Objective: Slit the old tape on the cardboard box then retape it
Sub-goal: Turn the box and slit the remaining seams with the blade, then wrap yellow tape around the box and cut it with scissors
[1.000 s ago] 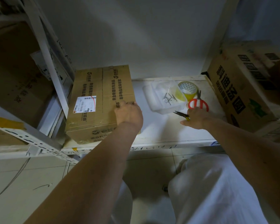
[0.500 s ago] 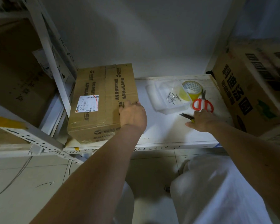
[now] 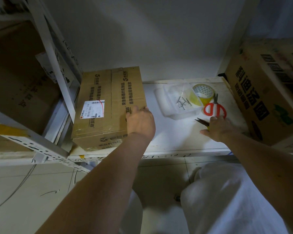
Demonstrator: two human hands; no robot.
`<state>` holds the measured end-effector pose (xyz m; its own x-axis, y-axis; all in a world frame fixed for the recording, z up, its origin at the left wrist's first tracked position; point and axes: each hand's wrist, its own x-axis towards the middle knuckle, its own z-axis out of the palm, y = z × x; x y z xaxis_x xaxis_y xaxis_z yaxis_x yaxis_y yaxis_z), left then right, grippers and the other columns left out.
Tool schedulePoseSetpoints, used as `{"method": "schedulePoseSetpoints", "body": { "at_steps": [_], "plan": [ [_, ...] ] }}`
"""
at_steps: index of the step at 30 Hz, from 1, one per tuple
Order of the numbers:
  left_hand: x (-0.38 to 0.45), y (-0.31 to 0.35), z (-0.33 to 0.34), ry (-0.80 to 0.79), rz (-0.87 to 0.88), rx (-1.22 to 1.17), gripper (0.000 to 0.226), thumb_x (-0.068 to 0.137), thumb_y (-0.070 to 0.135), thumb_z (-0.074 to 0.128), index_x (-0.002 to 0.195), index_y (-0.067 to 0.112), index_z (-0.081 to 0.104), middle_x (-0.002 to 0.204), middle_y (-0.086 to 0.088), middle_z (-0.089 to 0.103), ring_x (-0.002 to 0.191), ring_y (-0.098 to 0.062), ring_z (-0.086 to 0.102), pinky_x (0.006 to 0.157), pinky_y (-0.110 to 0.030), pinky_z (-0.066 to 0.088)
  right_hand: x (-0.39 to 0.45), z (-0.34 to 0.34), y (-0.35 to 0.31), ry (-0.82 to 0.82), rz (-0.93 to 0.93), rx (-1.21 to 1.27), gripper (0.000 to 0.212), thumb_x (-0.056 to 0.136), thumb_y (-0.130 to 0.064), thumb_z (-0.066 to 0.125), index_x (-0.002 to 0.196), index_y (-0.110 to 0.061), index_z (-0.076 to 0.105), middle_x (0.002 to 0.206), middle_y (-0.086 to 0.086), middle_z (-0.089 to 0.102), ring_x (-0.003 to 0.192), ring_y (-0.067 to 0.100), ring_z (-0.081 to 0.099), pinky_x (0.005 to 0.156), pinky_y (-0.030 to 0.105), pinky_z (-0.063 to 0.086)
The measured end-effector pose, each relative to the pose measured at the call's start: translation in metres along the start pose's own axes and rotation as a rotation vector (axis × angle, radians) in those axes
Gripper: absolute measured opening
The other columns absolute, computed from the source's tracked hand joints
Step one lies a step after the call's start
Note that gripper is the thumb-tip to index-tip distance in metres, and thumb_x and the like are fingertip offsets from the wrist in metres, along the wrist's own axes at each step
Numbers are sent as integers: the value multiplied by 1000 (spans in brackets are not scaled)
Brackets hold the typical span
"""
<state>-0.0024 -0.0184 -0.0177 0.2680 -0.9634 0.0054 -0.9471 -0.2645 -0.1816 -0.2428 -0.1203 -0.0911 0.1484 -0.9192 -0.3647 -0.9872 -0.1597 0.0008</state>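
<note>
A brown cardboard box (image 3: pixel 107 105) lies on the left of the white shelf (image 3: pixel 172 135), with a white shipping label and clear old tape along its centre seam. My left hand (image 3: pixel 140 122) grips the box at its right edge, fingers bent over the top. My right hand (image 3: pixel 217 130) lies on the shelf and covers the yellow handle of a small cutter (image 3: pixel 201 122); only its dark tips stick out to the left. A roll of yellowish tape (image 3: pixel 202 92) sits at the back right, with red-handled scissors (image 3: pixel 214 108) beside it.
A clear plastic tray (image 3: pixel 166 98) holding several nails stands between the box and the tape. A large printed carton (image 3: pixel 264 98) closes off the shelf's right end. White rack uprights (image 3: pixel 52 65) and more cartons stand to the left. My white-clad knees are below.
The view has shifted slightly. Both hands stay where they were, the left on the box edge and the right over the cutter.
</note>
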Motion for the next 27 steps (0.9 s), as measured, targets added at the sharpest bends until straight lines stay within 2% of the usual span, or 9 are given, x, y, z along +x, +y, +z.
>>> {"method": "schedulePoseSetpoints", "body": {
  "at_steps": [4, 12, 15, 17, 19, 22, 24, 27],
  "plan": [
    [-1, -1, 0, 3, 10, -4, 39, 93, 12, 37, 130, 10, 49, 108, -4, 64, 117, -28, 44, 86, -38, 42, 1, 3, 0, -6, -3, -27, 82, 89, -59, 49, 144, -4, 25, 149, 24, 27, 136, 39, 32, 108, 46, 36],
    [-3, 0, -1, 7, 14, 2, 40, 93, 11, 35, 131, 9, 49, 110, -5, 65, 117, -28, 44, 89, -41, 42, 5, 4, 1, -44, -17, -71, 86, 88, -65, 45, 146, -6, 23, 152, 24, 22, 138, 40, 27, 108, 47, 34],
    [-3, 0, -1, 33, -10, -9, 36, 93, 9, 35, 122, 9, 55, 105, -5, 66, 113, -28, 46, 87, -41, 43, 9, 2, 0, -36, -22, -96, 84, 88, -66, 44, 144, -6, 26, 150, 25, 25, 138, 40, 27, 108, 47, 35],
    [-3, 2, -4, 51, -27, -28, 31, 89, 9, 38, 110, 9, 60, 100, -6, 67, 109, -28, 50, 85, -38, 42, 15, -1, 3, 18, -41, -94, 75, 89, -64, 42, 138, -7, 38, 140, 23, 39, 132, 38, 38, 103, 47, 42],
    [0, 3, -10, 65, -47, -59, 24, 85, 9, 42, 95, 9, 64, 93, -6, 67, 102, -27, 53, 85, -37, 39, 22, -8, 4, 112, -36, -19, 53, 93, -51, 42, 127, -11, 50, 124, 18, 52, 116, 35, 50, 92, 46, 49],
    [11, 5, -17, 121, -82, -83, 21, 85, 15, 44, 84, 11, 65, 90, -5, 65, 99, -27, 52, 87, -40, 35, 32, -24, 3, 299, 8, -15, 33, 95, -21, 43, 124, -6, 50, 110, 17, 57, 101, 32, 58, 77, 39, 50],
    [21, 6, -20, 160, -75, -95, 22, 86, 17, 43, 85, 12, 64, 95, -5, 63, 100, -27, 51, 87, -41, 35, 41, -34, 3, 349, 24, -40, 34, 93, -11, 44, 127, -7, 45, 112, 18, 54, 100, 32, 58, 73, 36, 48],
    [38, 13, -25, 194, -21, -140, 24, 88, 18, 42, 92, 13, 64, 101, -6, 60, 103, -26, 48, 88, -41, 34, 62, -46, 5, 325, 7, 29, 49, 89, -2, 48, 136, -17, 43, 128, 16, 42, 107, 33, 55, 83, 38, 49]
  ]
}}
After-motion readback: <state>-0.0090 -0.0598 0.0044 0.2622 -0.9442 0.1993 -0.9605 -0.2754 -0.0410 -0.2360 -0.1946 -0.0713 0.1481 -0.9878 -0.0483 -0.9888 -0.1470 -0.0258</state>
